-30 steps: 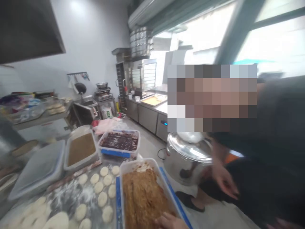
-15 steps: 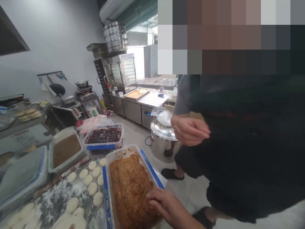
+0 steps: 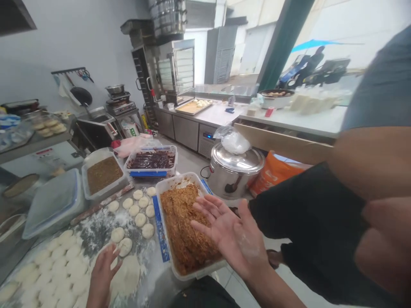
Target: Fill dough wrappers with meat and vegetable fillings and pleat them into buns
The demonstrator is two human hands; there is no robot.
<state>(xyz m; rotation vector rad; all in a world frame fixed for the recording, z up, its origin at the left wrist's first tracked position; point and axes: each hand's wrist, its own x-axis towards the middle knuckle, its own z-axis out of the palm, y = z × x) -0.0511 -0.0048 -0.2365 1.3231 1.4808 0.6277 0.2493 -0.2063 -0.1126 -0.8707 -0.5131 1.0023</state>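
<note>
My right hand (image 3: 234,237) is palm up over the near right side of a plastic tub (image 3: 170,256) of brown, crumbly filling (image 3: 184,222). Its fingers are spread, with nothing in them and flour on the palm. Lower left, my left hand (image 3: 105,267) hovers over the floured table, thumb apart from its fingers, beside a round dough piece (image 3: 125,247). A flattened dough sheet (image 3: 128,276) lies just right of that hand. Many dough rounds (image 3: 61,265) sit close together on the left, and several more (image 3: 140,220) lie by the tub.
Behind the tub stands a container of dark, glossy paste (image 3: 152,160). Left of it are a box of brown powder (image 3: 104,175), a lidded box (image 3: 54,203) and a rolling pin (image 3: 99,205). A steel pot (image 3: 237,160) stands beyond. A co-worker's arm (image 3: 372,162) fills the right edge.
My right hand has lifted off the filling and turned palm up. My left hand has come further into view. The co-worker has shifted right and closer, uncovering the counter and the pot.
</note>
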